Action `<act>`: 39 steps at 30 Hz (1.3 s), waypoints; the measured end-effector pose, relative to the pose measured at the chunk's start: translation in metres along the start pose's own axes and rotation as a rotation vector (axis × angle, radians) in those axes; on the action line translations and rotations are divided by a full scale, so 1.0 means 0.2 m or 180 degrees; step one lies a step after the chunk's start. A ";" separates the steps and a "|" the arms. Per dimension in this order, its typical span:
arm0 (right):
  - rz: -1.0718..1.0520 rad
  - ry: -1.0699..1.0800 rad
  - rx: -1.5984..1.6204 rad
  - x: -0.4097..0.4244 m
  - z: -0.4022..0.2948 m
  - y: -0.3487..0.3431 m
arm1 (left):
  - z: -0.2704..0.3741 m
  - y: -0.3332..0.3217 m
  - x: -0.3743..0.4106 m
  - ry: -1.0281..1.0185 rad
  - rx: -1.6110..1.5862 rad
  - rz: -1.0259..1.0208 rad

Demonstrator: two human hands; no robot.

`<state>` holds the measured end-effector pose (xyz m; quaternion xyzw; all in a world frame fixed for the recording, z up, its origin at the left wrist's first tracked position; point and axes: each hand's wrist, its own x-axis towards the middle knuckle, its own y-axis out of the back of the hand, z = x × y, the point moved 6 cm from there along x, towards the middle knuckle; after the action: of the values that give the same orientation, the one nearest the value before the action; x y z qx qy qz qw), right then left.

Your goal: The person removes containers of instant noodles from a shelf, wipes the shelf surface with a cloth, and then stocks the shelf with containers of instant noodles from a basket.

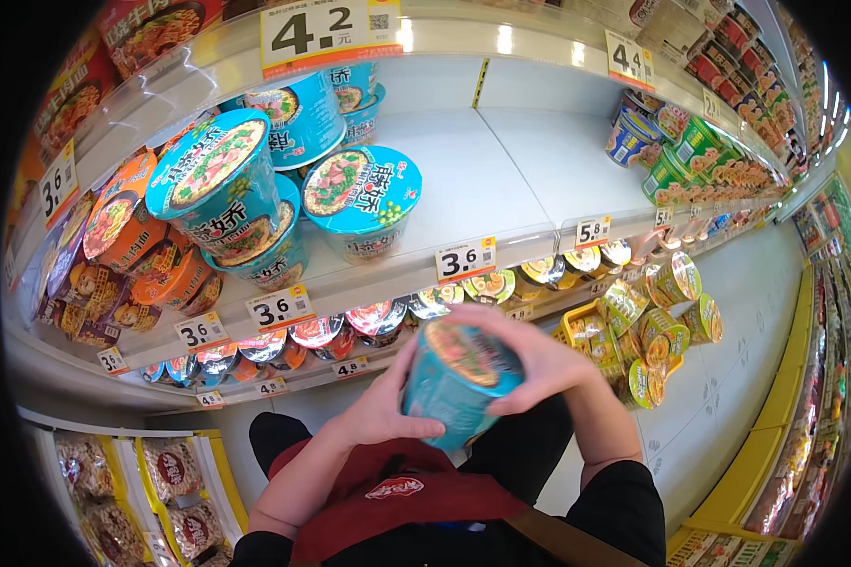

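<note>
Both hands hold one teal instant noodle cup [443, 397] in front of the red apron. My left hand [379, 414] grips its left side, thumb across the lower wall. Around the right and upper side curls my right hand [539, 354], its fingers near the rim of the lid. The cup is tilted, its lid with a noodle picture facing up. On the shelf ahead stands a single teal cup [362, 202]; left of it are stacked teal cups [216, 177], and more teal cups [291, 117] sit behind.
Orange noodle cups [145, 234] and purple ones fill the shelf's left end. The shelf edge [390, 283] carries price tags; a lower shelf holds more cups. At right, a yellow basket [571, 322] heaped with yellow-green cups stands by the aisle floor [709, 375]. Bagged goods [177, 471] lie lower left.
</note>
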<state>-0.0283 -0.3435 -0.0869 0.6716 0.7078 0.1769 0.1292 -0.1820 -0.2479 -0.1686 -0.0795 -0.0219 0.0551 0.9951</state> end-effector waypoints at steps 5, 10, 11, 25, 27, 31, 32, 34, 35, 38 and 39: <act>0.0019 -0.0899 0.1259 0.05 0.24 -0.18 | -0.25 0.02 -0.07 0.0645 -0.1328 0.0256; 0.1049 -0.1019 0.1685 0.03 0.45 -0.23 | -0.37 -0.01 -0.13 0.0700 -0.2505 0.0794; 0.1235 -0.0732 0.2083 0.03 0.46 -0.24 | -0.38 -0.01 -0.11 0.0760 -0.2866 0.0900; 0.1925 -0.1868 0.2088 0.05 0.63 -0.39 | -0.37 -0.03 -0.05 0.0886 -0.3980 0.0937; 0.1977 -0.1906 0.2050 0.05 0.62 -0.38 | -0.37 -0.03 -0.05 0.0836 -0.4027 0.0865; 0.1982 -0.1966 0.2061 0.06 0.59 -0.37 | -0.37 -0.03 -0.05 0.0881 -0.4159 0.0862; 0.1984 -0.1981 0.2056 0.06 0.58 -0.37 | -0.36 -0.03 -0.05 0.0914 -0.4175 0.0894; 0.1980 -0.2018 0.2039 0.06 0.58 -0.37 | -0.37 -0.03 -0.05 0.0944 -0.4189 0.0921; 0.1980 -0.2041 0.2028 0.06 0.58 -0.38 | -0.37 -0.03 -0.05 0.0946 -0.4191 0.0913; 0.1921 -0.2028 0.2047 0.06 0.60 -0.38 | -0.38 -0.03 -0.05 0.0937 -0.4157 0.0795; 0.1890 -0.2010 0.2058 0.06 0.60 -0.38 | -0.39 -0.02 -0.05 0.0928 -0.4141 0.0739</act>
<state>-0.0468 -0.3249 -0.2259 0.8687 0.4327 -0.2315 0.0669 -0.1881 -0.2652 -0.2444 -0.6708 0.0925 0.1260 0.7250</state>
